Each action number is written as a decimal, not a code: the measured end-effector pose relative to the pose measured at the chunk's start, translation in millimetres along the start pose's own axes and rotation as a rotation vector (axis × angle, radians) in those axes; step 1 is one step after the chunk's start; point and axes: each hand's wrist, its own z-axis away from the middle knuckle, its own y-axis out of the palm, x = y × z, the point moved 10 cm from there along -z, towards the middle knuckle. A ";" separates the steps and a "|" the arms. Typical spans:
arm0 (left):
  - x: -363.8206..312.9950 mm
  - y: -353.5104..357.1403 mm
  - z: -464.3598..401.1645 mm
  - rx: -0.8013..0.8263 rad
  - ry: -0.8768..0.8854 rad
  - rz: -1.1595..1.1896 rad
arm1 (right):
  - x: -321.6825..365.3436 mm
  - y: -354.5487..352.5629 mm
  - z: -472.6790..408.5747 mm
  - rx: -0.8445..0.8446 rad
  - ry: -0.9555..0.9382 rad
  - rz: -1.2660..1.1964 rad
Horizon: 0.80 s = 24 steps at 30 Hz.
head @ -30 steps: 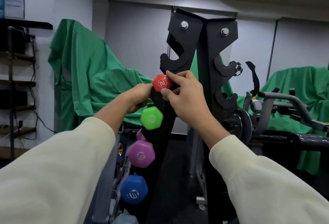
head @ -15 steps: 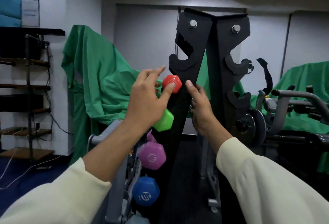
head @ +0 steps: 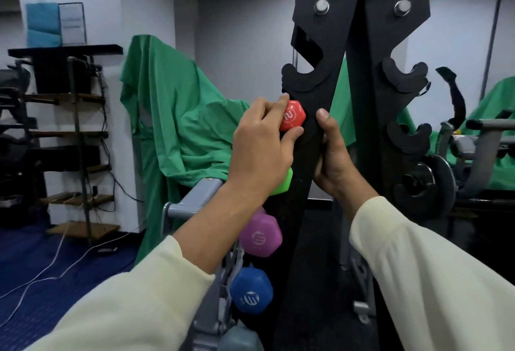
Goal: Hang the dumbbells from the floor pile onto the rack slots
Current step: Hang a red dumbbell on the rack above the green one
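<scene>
Two hands repositioned: left hand (head: 259,147) now pinches red dumbbell (head: 292,115); right hand (head: 333,155) now grips rack (head: 315,155).

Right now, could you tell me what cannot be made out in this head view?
- Green dumbbell: mostly hidden behind the left hand.
- Red dumbbell: its handle and slot seating hidden by the rack upright.
- Right hand: fingers wrap behind the upright.
- Grey dumbbell: cut off by the bottom edge.
</scene>
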 end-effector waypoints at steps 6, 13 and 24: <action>4.0 -2.4 2.6 -0.039 -0.032 0.033 | -1.2 1.9 -0.7 0.009 -0.019 0.045; 4.5 -5.7 7.4 -0.058 -0.073 0.098 | 0.1 2.3 0.7 0.015 0.002 0.090; -10.5 -15.4 -9.4 0.028 -0.148 -0.269 | -5.2 -13.9 -6.6 0.021 0.060 0.180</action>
